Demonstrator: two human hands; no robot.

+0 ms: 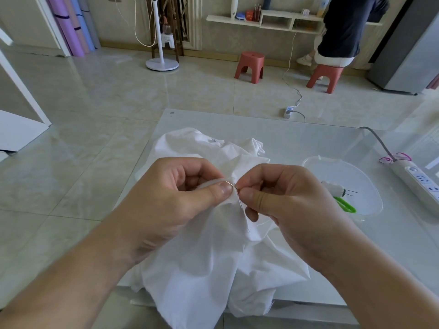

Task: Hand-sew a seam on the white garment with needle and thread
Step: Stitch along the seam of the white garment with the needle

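Green scissors (345,205) in clear tub (370,186); power strip (418,184)

My home living room: glossy tiled floor (99,96), red plastic stools (249,66), standing fan (161,60), wall shelf (268,21) with clutter, fridge (413,58), my low glass table (297,143).

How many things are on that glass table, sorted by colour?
White: 2, the garment and the power strip.
Clear: 1, the plastic tub.
Green: 1, the scissor handles in the tub.
Total: 4.
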